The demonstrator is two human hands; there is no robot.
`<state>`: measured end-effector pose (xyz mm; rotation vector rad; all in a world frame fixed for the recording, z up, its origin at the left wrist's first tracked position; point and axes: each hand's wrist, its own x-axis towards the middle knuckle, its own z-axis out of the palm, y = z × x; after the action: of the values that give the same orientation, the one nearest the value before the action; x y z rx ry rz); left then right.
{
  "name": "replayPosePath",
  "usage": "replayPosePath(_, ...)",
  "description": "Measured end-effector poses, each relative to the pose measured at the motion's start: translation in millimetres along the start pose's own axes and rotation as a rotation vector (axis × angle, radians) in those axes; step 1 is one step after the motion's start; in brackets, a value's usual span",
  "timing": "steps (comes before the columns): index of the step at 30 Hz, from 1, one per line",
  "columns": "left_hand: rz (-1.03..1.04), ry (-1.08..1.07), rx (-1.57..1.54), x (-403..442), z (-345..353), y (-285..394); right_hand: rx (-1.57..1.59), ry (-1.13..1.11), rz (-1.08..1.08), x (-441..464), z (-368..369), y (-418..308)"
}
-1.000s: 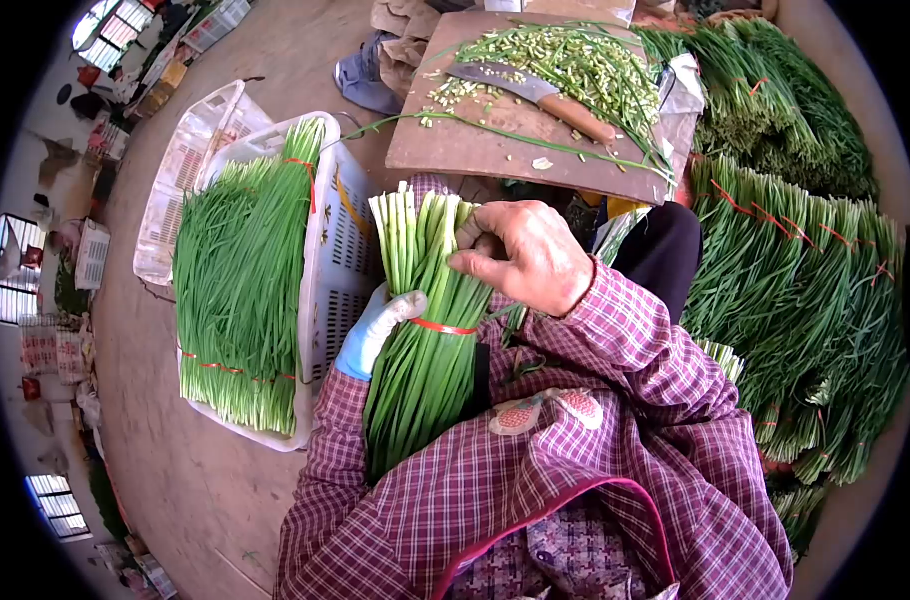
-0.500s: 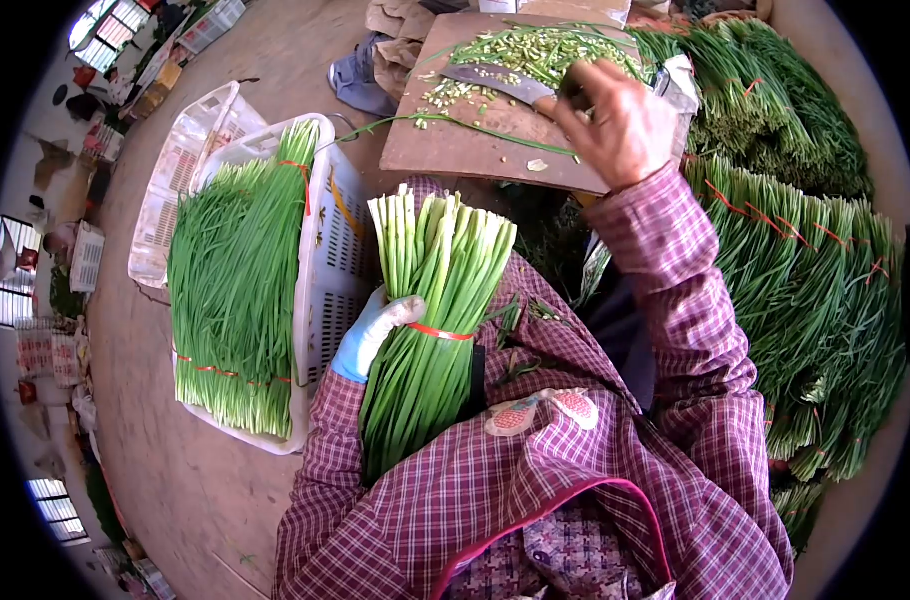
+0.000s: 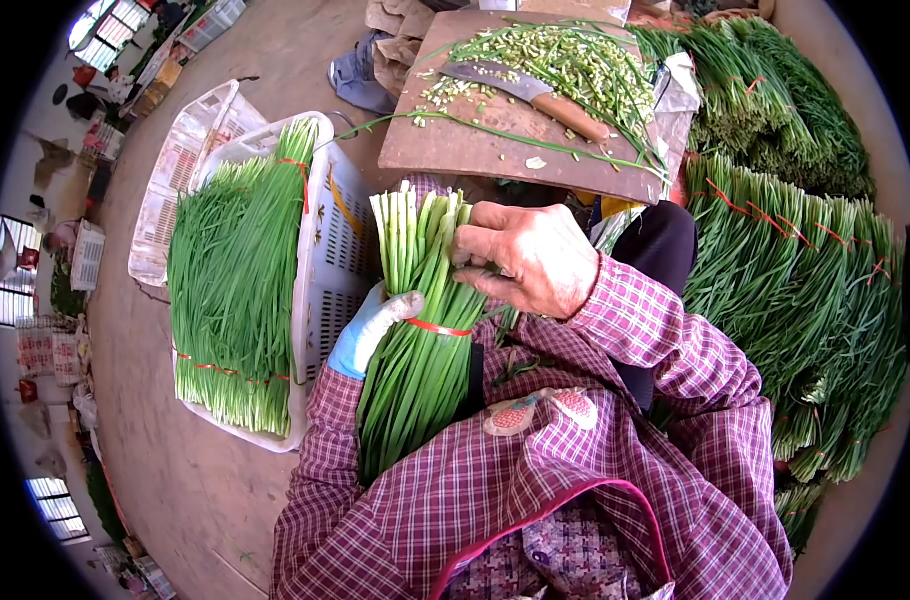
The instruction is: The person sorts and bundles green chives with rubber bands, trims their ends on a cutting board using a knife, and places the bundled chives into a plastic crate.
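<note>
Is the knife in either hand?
No, the knife lies on the board, while the left hand holds a green bundle and the right hand touches its stems.

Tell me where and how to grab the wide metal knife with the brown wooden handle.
Probably by its brown wooden handle, from the person's right: it points that way and toward them, while the wide grey metal blade points away left.

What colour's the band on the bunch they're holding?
The band is red, best in the head view.
</note>
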<state>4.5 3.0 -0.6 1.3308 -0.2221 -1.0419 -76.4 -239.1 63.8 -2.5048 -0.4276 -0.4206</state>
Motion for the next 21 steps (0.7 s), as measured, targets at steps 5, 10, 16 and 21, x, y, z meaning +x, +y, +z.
replayPosePath(5, 0.007, 0.067, -0.023, 1, 0, -5, -0.173, 0.076, -0.113, 4, -6, 7)
replayPosePath(10, -0.061, 0.015, -0.016, 3, -5, -1, -0.269, 0.045, -0.173, 4, -25, 30)
replayPosePath(16, -0.003, -0.048, -0.07, 6, -4, -3, -0.26, -0.019, -0.37, 9, -6, 20)
replayPosePath(21, -0.016, -0.046, -0.025, 4, 0, 4, -0.34, -0.052, -0.454, 14, -6, 22)
